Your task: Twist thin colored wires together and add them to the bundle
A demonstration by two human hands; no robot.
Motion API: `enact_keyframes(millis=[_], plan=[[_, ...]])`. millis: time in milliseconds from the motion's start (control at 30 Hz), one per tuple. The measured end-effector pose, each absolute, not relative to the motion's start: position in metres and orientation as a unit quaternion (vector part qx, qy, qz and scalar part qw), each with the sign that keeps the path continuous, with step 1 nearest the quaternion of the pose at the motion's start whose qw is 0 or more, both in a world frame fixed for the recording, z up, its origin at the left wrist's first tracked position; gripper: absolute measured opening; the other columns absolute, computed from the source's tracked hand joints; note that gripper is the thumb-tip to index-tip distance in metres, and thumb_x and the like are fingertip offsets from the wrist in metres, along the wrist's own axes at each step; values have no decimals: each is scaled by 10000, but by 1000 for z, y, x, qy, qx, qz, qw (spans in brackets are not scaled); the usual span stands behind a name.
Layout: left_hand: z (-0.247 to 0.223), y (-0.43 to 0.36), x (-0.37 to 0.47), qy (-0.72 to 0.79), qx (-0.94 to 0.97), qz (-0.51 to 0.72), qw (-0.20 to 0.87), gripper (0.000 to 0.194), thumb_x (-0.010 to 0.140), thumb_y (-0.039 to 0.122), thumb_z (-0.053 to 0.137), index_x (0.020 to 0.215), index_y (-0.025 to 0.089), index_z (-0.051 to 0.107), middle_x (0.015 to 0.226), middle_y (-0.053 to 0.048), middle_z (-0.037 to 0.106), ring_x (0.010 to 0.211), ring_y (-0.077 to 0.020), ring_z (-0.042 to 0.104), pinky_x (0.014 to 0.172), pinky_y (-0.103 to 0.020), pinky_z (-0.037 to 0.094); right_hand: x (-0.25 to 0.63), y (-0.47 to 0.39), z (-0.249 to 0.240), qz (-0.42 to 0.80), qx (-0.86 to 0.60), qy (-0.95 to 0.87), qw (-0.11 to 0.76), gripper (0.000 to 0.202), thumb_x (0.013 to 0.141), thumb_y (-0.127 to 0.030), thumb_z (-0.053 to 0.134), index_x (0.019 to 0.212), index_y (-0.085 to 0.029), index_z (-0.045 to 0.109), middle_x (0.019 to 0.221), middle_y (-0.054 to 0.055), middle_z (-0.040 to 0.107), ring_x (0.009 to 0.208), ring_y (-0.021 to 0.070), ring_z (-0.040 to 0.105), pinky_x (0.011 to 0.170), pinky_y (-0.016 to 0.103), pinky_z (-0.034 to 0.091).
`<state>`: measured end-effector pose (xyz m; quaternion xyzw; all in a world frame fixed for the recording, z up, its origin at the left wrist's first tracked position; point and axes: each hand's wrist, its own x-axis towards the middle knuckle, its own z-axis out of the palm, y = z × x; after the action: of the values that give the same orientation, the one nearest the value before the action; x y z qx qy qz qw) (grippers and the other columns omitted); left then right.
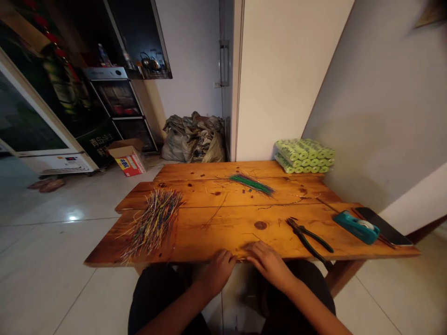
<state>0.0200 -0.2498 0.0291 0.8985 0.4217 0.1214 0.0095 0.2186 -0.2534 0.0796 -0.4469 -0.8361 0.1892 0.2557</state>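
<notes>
At the near edge of the wooden table [195, 237], my left hand [220, 272] is closed, thumb and fingers pinched together. My right hand [267, 261] sits just to its right, fingers bent over the edge with the thumb beneath. A short thin wire [241, 259] shows faintly in the gap between the hands, its ends hidden by my fingers. To the left lies a loose heap of multicoloured wires [155, 221]. Farther back is a neater bundle of green wires [252, 183]. Dark-handled pliers [307, 237] lie with jaws apart to the right of my right hand.
A teal tape dispenser [354, 227] and a phone [382, 226] lie at the table's right end. Green-wrapped rolls [303, 156] are stacked at the back. A twisted wire [282, 204] crosses the right half. Beyond stand bulging sacks [193, 139] and a cardboard box [127, 157].
</notes>
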Motion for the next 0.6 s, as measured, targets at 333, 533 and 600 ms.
enact_keyframes(millis=[333,533,600], plan=[[63,-260,32,434,833,281,196,125,825,164,445,885,182,553,816,-27,632,786,-147,575,731,-258,438,202,-254,63,397,-473,-720,316,231,813,-361,502,774,-180,640,653,7,639,645,158,597,621,241,445],[94,-193,31,567,785,124,216,188,821,264,463,921,253,621,938,23,665,860,-110,596,769,-201,436,232,-260,60,353,-539,-678,354,267,815,-411,461,796,-192,614,657,9,649,649,168,611,639,245,450],[100,-154,23,623,752,105,187,258,858,252,394,1002,201,602,1031,-43,636,951,-155,573,834,-283,426,249,-270,56,322,-574,-655,370,268,816,-422,448,805,-196,593,666,11,652,665,170,620,657,239,455]])
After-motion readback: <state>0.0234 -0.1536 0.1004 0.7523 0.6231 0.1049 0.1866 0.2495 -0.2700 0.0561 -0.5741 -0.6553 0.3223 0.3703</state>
